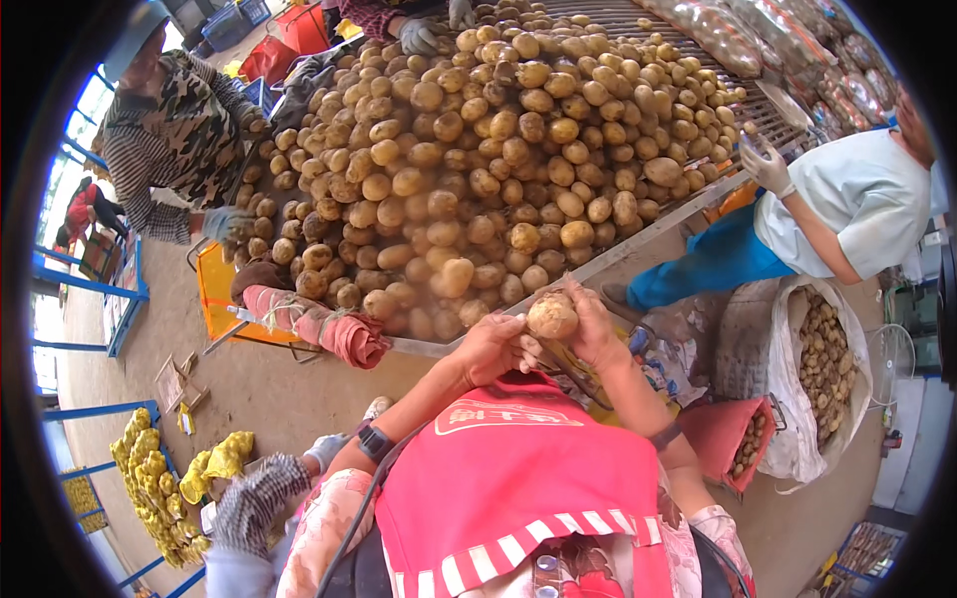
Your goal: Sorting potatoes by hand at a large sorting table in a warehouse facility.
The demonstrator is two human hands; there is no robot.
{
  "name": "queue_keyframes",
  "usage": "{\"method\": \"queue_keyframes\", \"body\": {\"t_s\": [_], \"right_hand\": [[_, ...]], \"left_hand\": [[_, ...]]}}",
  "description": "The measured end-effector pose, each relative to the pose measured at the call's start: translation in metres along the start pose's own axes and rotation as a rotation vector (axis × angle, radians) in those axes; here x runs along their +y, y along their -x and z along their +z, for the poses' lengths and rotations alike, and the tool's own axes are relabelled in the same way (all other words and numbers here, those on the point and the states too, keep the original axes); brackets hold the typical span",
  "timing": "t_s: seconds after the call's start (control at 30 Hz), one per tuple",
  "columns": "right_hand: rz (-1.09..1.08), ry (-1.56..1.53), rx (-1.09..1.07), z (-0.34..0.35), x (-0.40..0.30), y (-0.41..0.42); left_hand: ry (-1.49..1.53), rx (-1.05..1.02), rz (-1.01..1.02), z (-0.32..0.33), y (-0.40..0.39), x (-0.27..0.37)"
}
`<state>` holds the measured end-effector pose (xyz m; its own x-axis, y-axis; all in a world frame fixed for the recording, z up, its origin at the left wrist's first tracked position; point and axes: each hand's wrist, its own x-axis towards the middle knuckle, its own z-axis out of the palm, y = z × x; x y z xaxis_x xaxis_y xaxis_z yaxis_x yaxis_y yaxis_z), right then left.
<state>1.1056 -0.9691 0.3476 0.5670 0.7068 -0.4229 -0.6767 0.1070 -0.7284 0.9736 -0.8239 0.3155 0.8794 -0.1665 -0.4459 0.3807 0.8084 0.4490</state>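
A large, pale potato with flaking skin (553, 316) is held in front of my apron at the near edge of the sorting table. My right hand (592, 321) grips it from the right side. My left hand (493, 345) is just to its left, fingers partly curled, the fingertips close to the skin; whether they touch it is unclear. Beyond both hands spreads a big heap of potatoes (448, 187), some with dark soil on them. The table's metal rim (635, 243) runs just past my fingers.
Co-workers' gloved hands are at the heap: one at left (228, 224), one at the far side (419, 36), one at right (766, 168). A rolled red mesh sack (318, 318) lies on the table corner. A white sack of small potatoes (777, 448) and a red basket (721, 433) stand right.
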Motion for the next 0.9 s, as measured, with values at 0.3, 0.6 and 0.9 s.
{"method": "queue_keyframes", "body": {"t_s": [0.3,0.6,0.9], "right_hand": [[-0.143,0.214,0.116,-0.052,0.044,-0.003],[-0.335,1.192,0.609,-0.142,0.055,0.013],[-0.831,1.385,0.683,-0.111,-0.073,-0.075]], "left_hand": [[-0.887,0.200,0.119,0.012,-0.017,0.002],[-1.141,0.392,0.392,-0.032,0.007,0.001],[-1.639,0.367,1.099,-0.060,0.024,-0.003]]}}
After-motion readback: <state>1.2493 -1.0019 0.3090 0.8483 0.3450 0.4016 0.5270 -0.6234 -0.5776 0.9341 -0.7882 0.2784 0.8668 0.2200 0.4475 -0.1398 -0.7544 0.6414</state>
